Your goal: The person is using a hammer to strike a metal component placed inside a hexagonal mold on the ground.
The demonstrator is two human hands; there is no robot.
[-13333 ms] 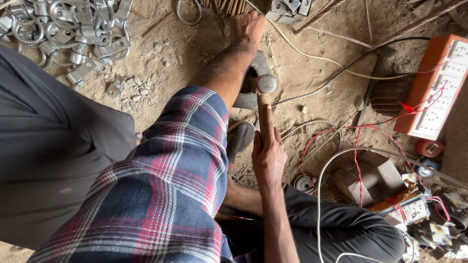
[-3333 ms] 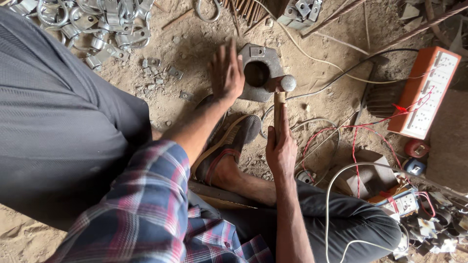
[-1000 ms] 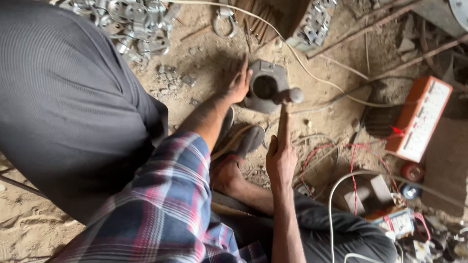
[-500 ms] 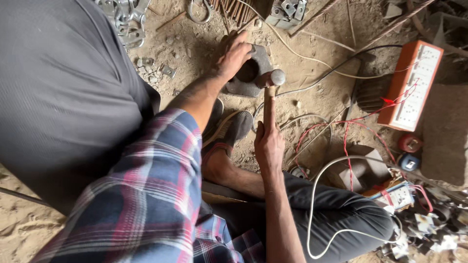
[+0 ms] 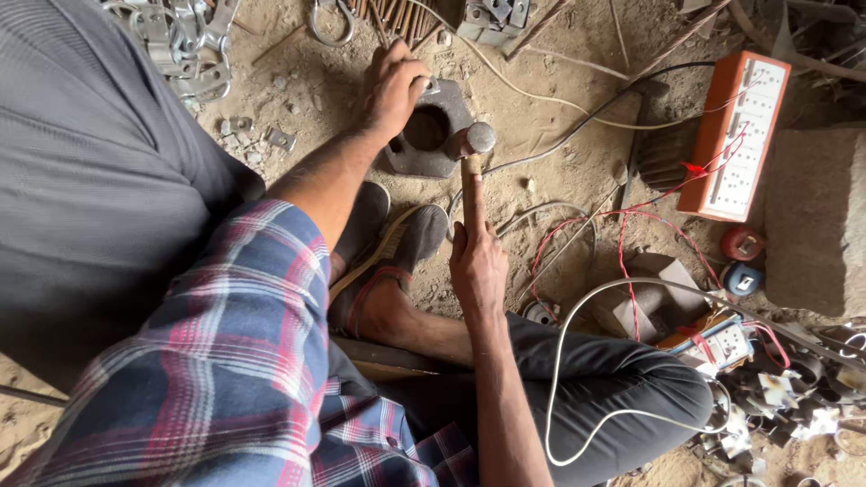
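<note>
Head view, looking down at a person seated on a sandy floor [image 5: 298,90]. The right hand [image 5: 478,266] has its fingers wrapped fully around the wooden handle of a hammer [image 5: 472,167], whose rounded metal head lies at the 3 o'clock edge of a grey metal block [image 5: 431,137] with a round hole in its middle. The block lies flat on the floor, just beyond the toes of a pair of worn shoes [image 5: 388,252]. The left hand [image 5: 392,90] rests on the block's 10 o'clock corner with its fingers curled; whether they pinch a small piece there cannot be told. A heap of bent metal clamps [image 5: 180,41] lies at 10 o'clock from the block, well apart. An orange box [image 5: 735,135] with a white face lies at 3 o'clock, with red and white wires [image 5: 622,243] trailing across the floor between it and the right hand.
</note>
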